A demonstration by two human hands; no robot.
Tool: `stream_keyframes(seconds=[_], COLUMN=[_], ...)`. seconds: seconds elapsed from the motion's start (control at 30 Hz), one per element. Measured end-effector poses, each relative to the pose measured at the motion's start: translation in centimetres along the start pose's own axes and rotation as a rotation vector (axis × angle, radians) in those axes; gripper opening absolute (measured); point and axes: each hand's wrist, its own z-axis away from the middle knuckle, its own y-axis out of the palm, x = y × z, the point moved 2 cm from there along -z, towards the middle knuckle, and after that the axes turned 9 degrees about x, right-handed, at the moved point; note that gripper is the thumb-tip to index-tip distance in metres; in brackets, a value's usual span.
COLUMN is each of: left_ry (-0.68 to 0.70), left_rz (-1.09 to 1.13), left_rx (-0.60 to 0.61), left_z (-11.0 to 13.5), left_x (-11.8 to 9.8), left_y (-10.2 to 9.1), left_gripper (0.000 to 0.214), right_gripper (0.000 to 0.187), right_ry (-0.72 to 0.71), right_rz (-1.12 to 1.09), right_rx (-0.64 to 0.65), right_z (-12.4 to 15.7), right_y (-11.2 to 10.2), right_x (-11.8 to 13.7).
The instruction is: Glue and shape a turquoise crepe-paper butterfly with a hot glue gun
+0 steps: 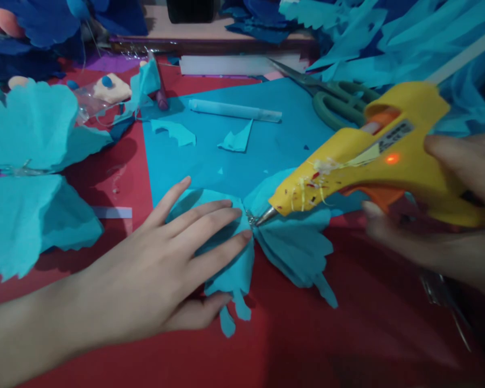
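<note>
A turquoise paper butterfly, pinched at its middle, lies partly over a blue sheet. My left hand rests on its left wing with fingers spread, pressing it flat and hiding much of it. In my right hand is a yellow hot glue gun, its small orange light lit. A finger is near the orange trigger. The gun's metal nozzle touches or nearly touches the butterfly's pinched centre. A white glue stick sticks out of the gun's back.
Another turquoise paper butterfly lies at the left. Green-handled scissors are behind the glue gun. A light blue pen and paper scraps lie on the blue sheet. Cut turquoise paper piles up at the back right, above the red surface.
</note>
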Motion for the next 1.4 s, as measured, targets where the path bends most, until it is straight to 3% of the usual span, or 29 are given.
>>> stream_keyframes(seconds=[0.1, 0.4, 0.6, 0.9, 1.07, 1.4], left_ry=[-0.002, 0.003, 0.007, 0.009, 0.002, 0.002], left_rz=[0.004, 0.010, -0.001, -0.001, 0.008, 0.000], left_rx=[-0.001, -0.012, -0.002, -0.007, -0.019, -0.022], left_z=[-0.02, 0.03, -0.05, -0.01, -0.09, 0.01], left_x=[-0.02, 0.02, 0.03, 0.05, 0.03, 0.01], left_y=[-0.06, 0.11, 0.02, 0.02, 0.02, -0.02], left_gripper=[0.040, 0.040, 0.041, 0.041, 0.041, 0.041], right_gripper=[0.065, 0.058, 0.050, 0.047, 0.046, 0.047], right_ry=[-0.053, -0.072, -0.169, -0.158, -0.248, -0.133], right_rz=[-0.015, 0.009, 0.022, 0.019, 0.024, 0.014], right_rx=[-0.082, -0.098, -0.144, -0.122, -0.133, -0.087], right_z=[0.12, -0.06, -0.26, -0.14, -0.27, -0.25], right_y=[0.21, 0.41, -0.03, 0.11, -0.09, -0.02], right_x=[0.38, 0.00, 0.73, 0.56, 0.64, 0.19])
